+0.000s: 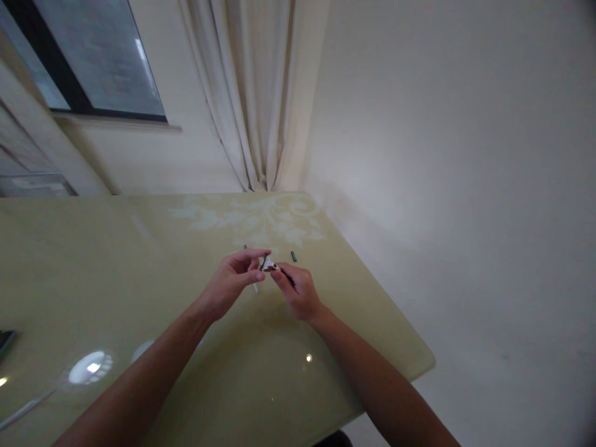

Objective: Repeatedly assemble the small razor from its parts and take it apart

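Observation:
Above the glossy green-yellow table, both of my hands meet near the middle of the view. My right hand is closed around the dark handle of a small tool with a shiny metal head. The head points left, toward my left hand. My left thumb and forefinger pinch a small dark strip at the tool's head. A short dark green piece lies on the table just beyond my right hand. Partly hidden behind my left hand is a thin whitish stick.
A dark object lies at the table's left edge, with a pale cable below it. The table's right edge runs beside a white wall. Curtains and a window stand beyond the far edge.

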Available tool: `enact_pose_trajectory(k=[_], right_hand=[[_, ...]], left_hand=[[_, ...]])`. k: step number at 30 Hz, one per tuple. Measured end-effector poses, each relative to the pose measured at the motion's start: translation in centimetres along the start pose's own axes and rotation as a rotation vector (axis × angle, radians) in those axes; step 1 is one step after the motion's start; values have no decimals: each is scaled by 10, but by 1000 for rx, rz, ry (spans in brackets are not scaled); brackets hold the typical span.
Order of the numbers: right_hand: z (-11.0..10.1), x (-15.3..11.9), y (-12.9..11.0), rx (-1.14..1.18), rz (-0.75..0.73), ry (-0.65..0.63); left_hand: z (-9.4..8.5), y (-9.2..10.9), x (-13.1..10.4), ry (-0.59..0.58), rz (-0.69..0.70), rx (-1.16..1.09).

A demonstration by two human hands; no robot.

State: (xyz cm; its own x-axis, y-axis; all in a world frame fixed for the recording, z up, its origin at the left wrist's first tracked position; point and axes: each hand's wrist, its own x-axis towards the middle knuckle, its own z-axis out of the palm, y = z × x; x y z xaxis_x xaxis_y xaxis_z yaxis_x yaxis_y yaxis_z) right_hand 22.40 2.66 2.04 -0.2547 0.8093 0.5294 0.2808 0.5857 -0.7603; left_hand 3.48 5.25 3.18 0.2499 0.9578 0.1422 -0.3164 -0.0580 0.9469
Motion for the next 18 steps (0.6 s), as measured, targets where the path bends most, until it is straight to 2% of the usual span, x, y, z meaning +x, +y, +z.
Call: enact_pose_trajectory(k=[9,18], right_hand=[[0,-1,-1,24,-9,0],[-3,-1,-1,22,13,-27]], left_hand=[[0,-1,-1,19,7,9],[3,8,-3,14,7,105]])
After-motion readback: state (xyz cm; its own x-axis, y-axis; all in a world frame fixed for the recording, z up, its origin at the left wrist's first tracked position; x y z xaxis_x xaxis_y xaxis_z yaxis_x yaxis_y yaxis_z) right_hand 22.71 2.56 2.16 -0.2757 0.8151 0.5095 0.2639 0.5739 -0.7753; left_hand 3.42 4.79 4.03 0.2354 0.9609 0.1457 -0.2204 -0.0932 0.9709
